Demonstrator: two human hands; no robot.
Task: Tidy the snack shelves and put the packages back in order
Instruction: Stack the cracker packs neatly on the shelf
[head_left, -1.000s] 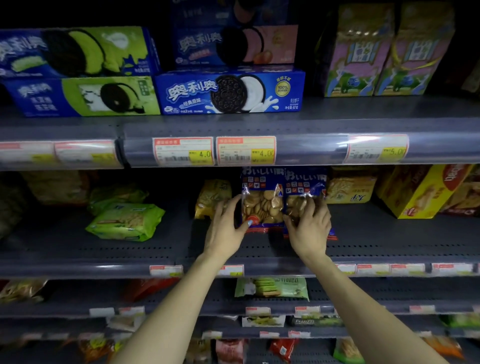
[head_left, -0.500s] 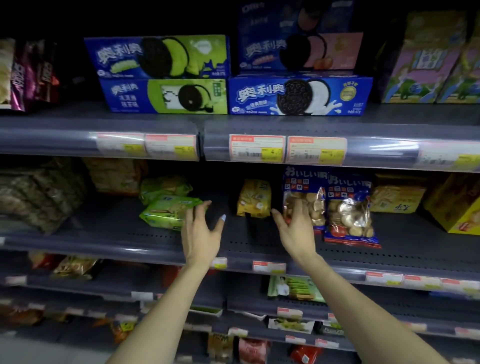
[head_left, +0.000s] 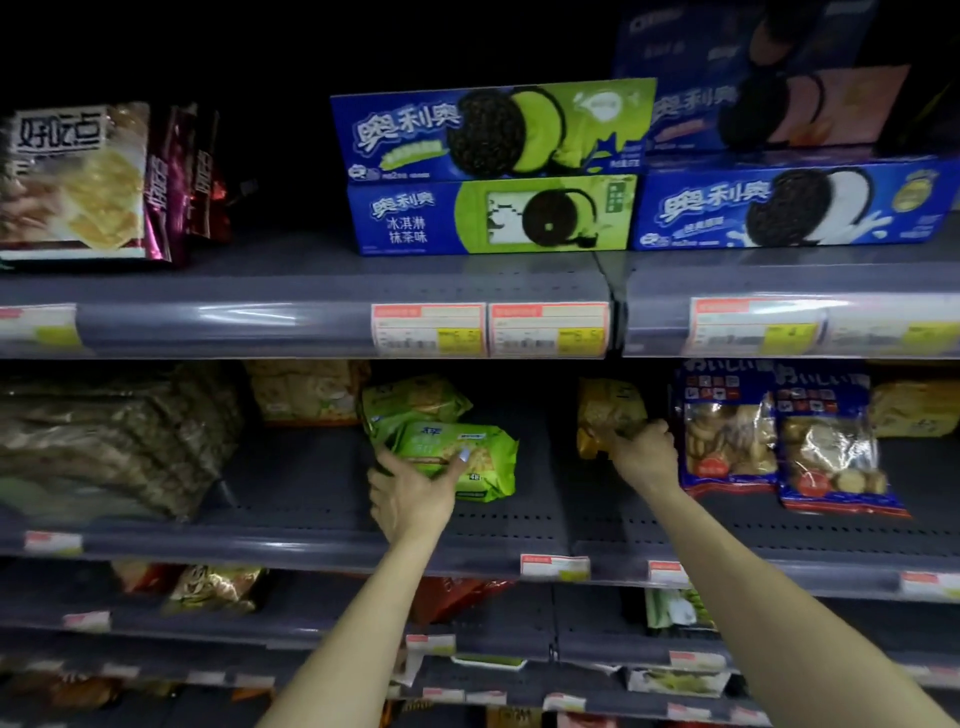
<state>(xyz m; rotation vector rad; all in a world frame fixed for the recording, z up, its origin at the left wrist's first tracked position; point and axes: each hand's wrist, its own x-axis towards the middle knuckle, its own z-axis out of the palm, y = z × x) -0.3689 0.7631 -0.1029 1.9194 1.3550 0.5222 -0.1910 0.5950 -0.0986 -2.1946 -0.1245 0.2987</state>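
On the middle shelf (head_left: 291, 488) lies a green cracker pack (head_left: 467, 460) in front of a second green pack (head_left: 410, 402). My left hand (head_left: 410, 493) grips the front green pack from its left end, thumb across its face. Further right, a yellow snack bag (head_left: 605, 410) stands upright, and my right hand (head_left: 644, 454) is closed on its lower right corner. Two blue-topped clear cookie bags (head_left: 727, 431) (head_left: 826, 441) lean side by side just right of that hand.
Blue Oreo boxes (head_left: 493, 171) (head_left: 789, 208) are stacked on the upper shelf, with cracker bags (head_left: 72, 182) at its left. Brownish wrapped packs (head_left: 114, 441) fill the middle shelf's left end. Price tags (head_left: 428, 330) line the shelf edges. Lower shelves hold several scattered packets.
The view has swung left. Both hands left the blue cookie bags and moved left; the left hand closed on the green pack, the right on the yellow bag.
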